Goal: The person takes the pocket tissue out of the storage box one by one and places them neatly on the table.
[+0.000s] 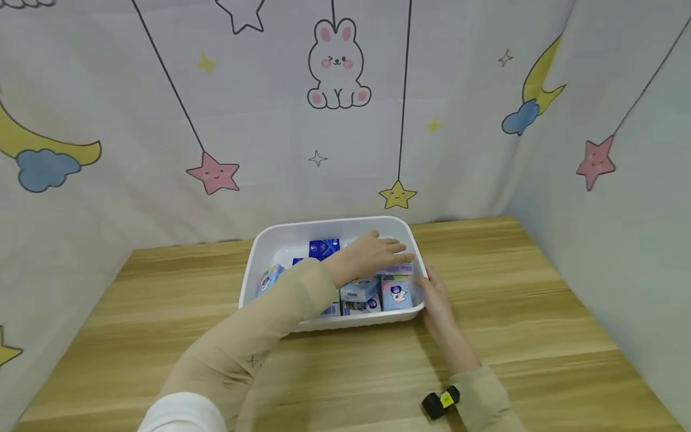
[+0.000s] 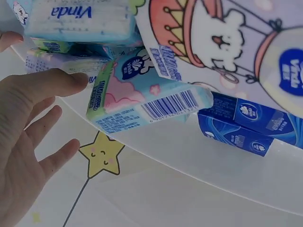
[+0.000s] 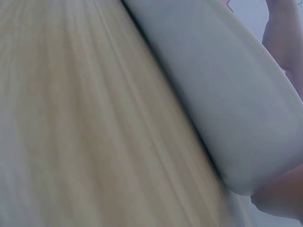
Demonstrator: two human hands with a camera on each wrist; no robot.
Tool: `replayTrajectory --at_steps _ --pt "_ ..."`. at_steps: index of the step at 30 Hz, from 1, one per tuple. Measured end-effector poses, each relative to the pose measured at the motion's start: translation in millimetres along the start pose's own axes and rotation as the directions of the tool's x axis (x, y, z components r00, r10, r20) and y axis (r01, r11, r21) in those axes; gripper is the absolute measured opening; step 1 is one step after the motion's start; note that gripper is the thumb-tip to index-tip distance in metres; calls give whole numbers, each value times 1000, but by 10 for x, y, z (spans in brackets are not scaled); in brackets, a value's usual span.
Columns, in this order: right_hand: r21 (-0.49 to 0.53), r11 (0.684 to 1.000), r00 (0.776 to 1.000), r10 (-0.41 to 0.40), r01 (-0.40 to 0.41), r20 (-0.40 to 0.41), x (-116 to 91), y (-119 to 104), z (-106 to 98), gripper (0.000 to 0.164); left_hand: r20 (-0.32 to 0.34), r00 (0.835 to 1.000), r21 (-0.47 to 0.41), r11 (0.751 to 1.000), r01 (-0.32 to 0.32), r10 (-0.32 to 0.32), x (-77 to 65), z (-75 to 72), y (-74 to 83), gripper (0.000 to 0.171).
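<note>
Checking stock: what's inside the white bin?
Dark blue packs lie toward the far side; pastel packs, some stacked, sit at the left and right. The left hand and sleeve hide some in the head view; lower packs are partly covered.

L hand (image 2: 19, 137) nr Vinda pks (image 2: 142, 90) in wht tub (image 2: 232, 175), star (image 2: 103, 156) beyond.

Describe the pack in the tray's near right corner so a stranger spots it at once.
Find the white tray on the wooden table, then its near right corner, beside the right hand. The light-blue pack there shows a white cartoon animal; its left neighbour shows blue lettering.
</note>
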State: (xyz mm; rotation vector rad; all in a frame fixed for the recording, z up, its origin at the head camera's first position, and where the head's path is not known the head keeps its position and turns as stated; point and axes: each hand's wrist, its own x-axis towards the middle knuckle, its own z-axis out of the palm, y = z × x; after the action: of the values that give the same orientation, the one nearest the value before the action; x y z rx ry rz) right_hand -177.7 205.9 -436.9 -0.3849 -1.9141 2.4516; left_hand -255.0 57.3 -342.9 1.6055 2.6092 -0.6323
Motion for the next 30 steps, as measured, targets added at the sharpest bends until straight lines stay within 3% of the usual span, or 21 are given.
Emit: replayTrajectory --at_steps 4,13,21,30 --pt "-7 1000 1000 13 -13 6 -18 42 27 60 22 1000 5 1000 -10 10 50 78 -13 70" --pt "0 1000 1000 6 -6 3 -30 103 36 60 -10 1000 -58 998 -13 12 106 202 -5 74" --pt "-21 1000 1000 -6 5 -19 -9 70 6 60 -17 999 -151 988 30 -33 64 88 -41 82" --pt "-5 1000 999 -16 16 -36 11 15 19 60 -4 994 -337 937 98 -105 -57 -37 -99 83"
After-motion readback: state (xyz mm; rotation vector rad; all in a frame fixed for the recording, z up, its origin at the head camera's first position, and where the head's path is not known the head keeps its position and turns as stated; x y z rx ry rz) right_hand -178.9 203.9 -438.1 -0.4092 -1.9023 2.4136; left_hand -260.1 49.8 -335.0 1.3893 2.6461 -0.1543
